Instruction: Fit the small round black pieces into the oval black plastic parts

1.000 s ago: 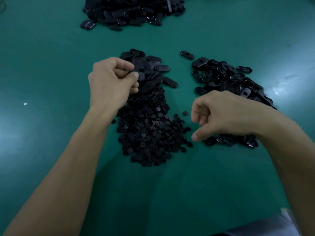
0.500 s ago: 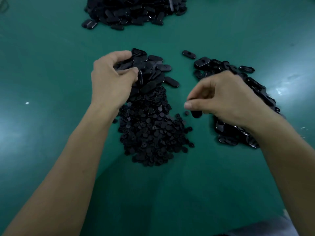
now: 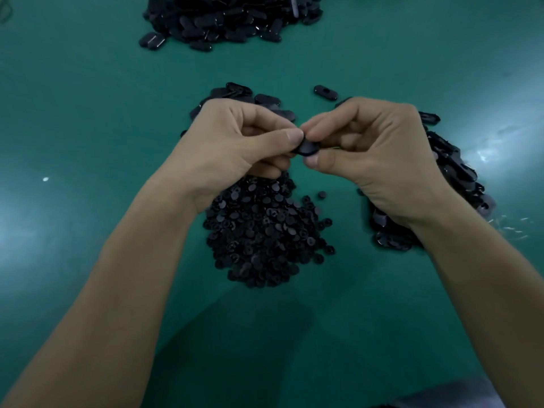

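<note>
two hands, left [image 3: 229, 142] and right [image 3: 382, 154], curl together pinching one black part [image 3: 307, 149].

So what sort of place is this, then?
Most likely a hand-assembly bench in a small-parts factory or workshop. The green table bears separate heaps of small round black pieces and oval black parts, and the left hand and right hand pinch one black part between them.

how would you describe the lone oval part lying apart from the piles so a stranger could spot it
On the green table, find the right hand. Just beyond its knuckles, between the middle heap and the right heap, lies one oval black part. Unlike its neighbours, it lies alone on bare green, touching no heap.
</note>
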### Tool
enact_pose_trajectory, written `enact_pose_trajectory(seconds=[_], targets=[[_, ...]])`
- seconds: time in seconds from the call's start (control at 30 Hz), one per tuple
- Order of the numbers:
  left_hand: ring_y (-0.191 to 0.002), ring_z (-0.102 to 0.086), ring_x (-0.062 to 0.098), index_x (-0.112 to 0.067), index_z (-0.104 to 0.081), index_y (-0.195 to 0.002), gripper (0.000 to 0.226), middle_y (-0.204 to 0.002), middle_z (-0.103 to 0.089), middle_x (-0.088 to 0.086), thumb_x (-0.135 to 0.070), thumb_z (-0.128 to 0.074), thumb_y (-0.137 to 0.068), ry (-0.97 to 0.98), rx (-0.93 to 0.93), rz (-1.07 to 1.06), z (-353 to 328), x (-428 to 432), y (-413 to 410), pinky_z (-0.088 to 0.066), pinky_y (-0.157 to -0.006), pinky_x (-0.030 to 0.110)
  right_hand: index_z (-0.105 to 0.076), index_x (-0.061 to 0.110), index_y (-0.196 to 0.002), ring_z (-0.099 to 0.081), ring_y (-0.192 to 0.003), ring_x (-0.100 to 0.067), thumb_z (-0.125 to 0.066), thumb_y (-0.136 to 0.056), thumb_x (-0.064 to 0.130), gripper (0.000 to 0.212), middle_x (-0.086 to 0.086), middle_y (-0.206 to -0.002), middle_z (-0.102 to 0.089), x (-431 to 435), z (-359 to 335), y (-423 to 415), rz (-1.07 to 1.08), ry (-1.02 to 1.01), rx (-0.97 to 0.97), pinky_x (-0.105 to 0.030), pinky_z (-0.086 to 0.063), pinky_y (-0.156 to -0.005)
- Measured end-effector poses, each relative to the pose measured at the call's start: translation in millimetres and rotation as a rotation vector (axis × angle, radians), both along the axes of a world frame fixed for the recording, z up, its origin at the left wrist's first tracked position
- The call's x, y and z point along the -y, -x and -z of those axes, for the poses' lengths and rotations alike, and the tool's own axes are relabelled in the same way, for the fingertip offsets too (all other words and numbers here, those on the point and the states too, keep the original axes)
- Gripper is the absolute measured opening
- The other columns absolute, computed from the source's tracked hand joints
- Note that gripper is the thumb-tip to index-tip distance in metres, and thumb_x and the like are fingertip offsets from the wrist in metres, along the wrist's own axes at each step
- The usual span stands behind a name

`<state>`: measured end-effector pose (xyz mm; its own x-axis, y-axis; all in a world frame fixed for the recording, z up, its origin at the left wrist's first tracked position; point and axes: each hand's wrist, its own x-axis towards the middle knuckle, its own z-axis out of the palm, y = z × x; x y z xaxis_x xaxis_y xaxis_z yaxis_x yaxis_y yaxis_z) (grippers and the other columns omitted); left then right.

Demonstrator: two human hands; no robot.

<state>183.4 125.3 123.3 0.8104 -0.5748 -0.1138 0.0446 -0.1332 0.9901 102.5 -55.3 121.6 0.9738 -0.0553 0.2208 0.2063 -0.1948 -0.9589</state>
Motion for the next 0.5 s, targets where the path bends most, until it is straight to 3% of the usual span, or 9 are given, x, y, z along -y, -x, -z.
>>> enact_pose_trajectory(seconds=[0.13,0.3,0.5], targets=[[-0.06,-0.071,0.009,-0.014,-0.075,-0.083,0.019,-0.068,-0.075,0.002,-0.024,-0.08,-0.068,0.068,0.011,-0.094,1.3,1.9,0.3,-0.057,-0.058,0.018,-0.069,0.021,-0.108,-0.075,-0.081,-0.015,-0.082,-0.077,-0.004,0.042,-0.001,-0.089,-0.076,5.8,-0.7,2.7,0.01,0.016,-0.153,-0.024,-0.058,-0.079],[-0.066,-0.074,0.012,-0.012,-0.075,-0.09,0.008,-0.075,-0.077,0.005,-0.015,-0.076,-0.083,0.066,-0.01,-0.097,0.3,4.9,2.1,-0.059,-0.062,0.02,-0.07,0.022,-0.098,-0.074,-0.069,-0.014,-0.077,-0.088,0.01,0.017,-0.004,-0.078,-0.077,3.0,2.4,1.3,0.104,0.002,-0.178,-0.019,-0.053,-0.061],[-0.068,-0.074,0.014,-0.011,-0.074,-0.094,0.008,-0.075,-0.077,0.005,-0.005,-0.07,-0.092,0.023,0.052,-0.12,-3.1,5.8,4.0,-0.059,-0.064,0.021,-0.071,0.023,-0.104,-0.072,-0.068,-0.015,-0.063,-0.098,0.008,0.018,-0.004,-0.08,-0.077,1.3,5.6,-1.2,0.162,-0.042,-0.158,-0.021,-0.051,-0.061]])
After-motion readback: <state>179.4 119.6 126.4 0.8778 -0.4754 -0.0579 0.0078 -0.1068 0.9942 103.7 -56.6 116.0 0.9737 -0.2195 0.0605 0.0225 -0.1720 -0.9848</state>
